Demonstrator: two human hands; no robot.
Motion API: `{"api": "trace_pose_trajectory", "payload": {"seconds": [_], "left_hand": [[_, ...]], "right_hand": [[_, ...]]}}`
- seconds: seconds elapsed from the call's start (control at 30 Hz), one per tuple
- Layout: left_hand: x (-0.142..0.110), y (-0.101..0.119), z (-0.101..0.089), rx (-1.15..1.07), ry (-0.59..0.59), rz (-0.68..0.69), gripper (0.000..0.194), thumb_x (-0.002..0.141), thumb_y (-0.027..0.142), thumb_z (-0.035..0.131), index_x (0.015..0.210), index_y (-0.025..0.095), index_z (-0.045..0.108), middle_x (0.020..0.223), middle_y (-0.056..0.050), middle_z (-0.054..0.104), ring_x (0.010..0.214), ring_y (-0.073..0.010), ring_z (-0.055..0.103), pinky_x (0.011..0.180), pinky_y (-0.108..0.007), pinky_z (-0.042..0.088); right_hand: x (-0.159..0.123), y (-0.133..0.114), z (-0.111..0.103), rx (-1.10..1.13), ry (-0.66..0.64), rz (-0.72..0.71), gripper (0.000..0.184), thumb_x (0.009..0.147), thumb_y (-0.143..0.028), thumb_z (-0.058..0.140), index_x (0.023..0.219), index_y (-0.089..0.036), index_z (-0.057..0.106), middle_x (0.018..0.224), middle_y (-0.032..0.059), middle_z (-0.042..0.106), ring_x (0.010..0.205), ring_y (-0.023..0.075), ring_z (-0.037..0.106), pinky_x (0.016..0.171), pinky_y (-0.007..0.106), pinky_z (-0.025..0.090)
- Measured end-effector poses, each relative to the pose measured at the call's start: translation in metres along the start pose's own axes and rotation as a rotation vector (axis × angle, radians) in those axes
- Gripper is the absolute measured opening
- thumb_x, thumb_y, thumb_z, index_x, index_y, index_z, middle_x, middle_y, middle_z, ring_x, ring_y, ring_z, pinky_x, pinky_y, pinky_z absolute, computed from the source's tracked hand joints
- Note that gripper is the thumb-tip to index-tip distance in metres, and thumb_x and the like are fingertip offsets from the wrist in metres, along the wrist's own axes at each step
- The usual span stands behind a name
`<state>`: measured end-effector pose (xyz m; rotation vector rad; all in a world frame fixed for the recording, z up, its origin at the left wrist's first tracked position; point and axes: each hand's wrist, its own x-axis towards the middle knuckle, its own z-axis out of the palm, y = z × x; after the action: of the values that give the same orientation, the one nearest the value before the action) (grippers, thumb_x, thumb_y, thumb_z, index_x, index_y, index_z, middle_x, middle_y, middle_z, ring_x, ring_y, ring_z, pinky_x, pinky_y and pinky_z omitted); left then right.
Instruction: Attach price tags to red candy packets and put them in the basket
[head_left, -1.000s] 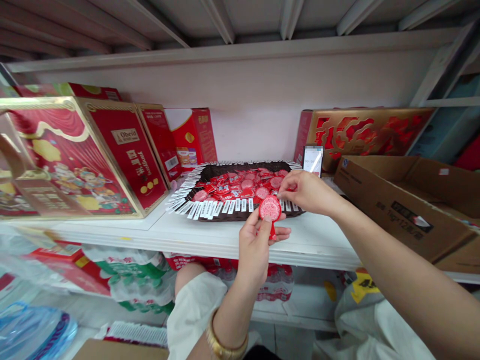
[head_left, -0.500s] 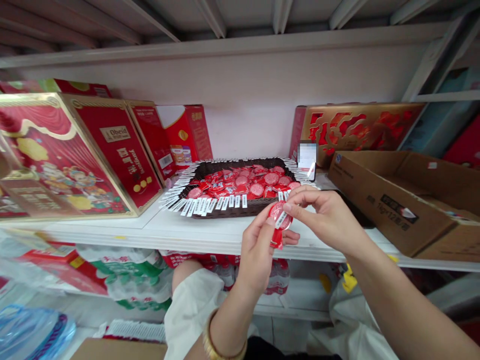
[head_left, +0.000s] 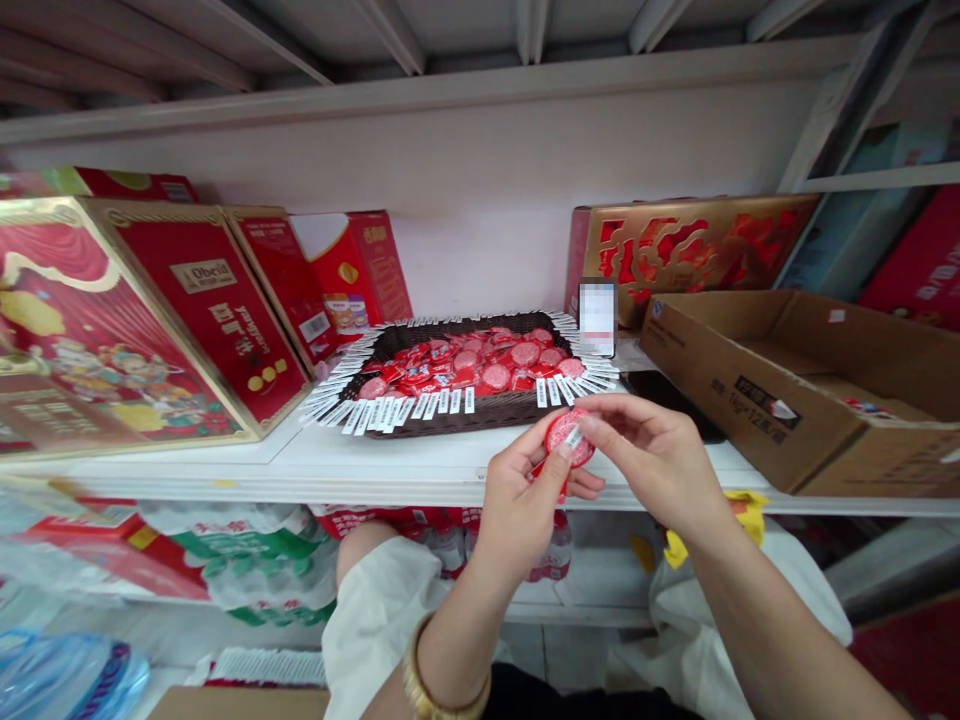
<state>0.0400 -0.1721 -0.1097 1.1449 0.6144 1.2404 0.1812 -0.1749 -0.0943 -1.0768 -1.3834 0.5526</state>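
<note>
Left hand [head_left: 517,510] fingers grip a round red packet [head_left: 568,440] upright before the shelf [head_left: 375,470], its white tag [head_left: 574,437] presented to the right hand [head_left: 652,460], whose fingers pinch it, clear of the wicker basket [head_left: 487,418].

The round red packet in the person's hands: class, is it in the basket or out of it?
Out. The round red packet is held between the left hand and right hand, in front of the basket, not inside it.
</note>
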Motion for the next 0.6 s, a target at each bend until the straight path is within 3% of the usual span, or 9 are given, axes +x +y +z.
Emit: {"api": "trace_pose_trajectory", "payload": {"seconds": [0.1, 0.37, 0.6], "left_hand": [[0.000, -0.001, 0.004, -0.064, -0.009, -0.046, 0.049, 0.081, 0.041, 0.072, 0.120, 0.013, 0.065, 0.085, -0.008, 0.075, 0.061, -0.0174, 0.071, 0.060, -0.028, 0.057], [0.001, -0.002, 0.013, 0.002, -0.043, -0.116, 0.038, 0.078, 0.039, 0.075, 0.105, 0.014, 0.064, 0.082, -0.007, 0.074, 0.063, -0.0176, 0.072, 0.066, -0.029, 0.057], [0.002, -0.001, 0.024, 0.025, -0.074, -0.124, 0.033, 0.078, 0.036, 0.076, 0.097, 0.015, 0.059, 0.076, -0.003, 0.072, 0.063, -0.0155, 0.071, 0.066, -0.027, 0.058]], "right_hand": [[-0.003, 0.002, -0.003, -0.007, 0.043, 0.029, 0.023, 0.075, -0.036, 0.075, 0.088, -0.018, 0.076, 0.077, 0.0047, 0.074, 0.065, 0.0160, 0.063, 0.063, 0.029, 0.051], [-0.007, 0.008, -0.015, 0.063, 0.066, 0.047, 0.025, 0.081, -0.042, 0.070, 0.087, -0.019, 0.075, 0.082, 0.0058, 0.075, 0.071, 0.0175, 0.066, 0.067, 0.030, 0.054], [-0.018, 0.001, -0.028, 0.050, 0.212, 0.010, 0.021, 0.074, -0.038, 0.077, 0.082, -0.019, 0.073, 0.072, 0.0041, 0.073, 0.060, 0.0148, 0.063, 0.058, 0.027, 0.054]]}}
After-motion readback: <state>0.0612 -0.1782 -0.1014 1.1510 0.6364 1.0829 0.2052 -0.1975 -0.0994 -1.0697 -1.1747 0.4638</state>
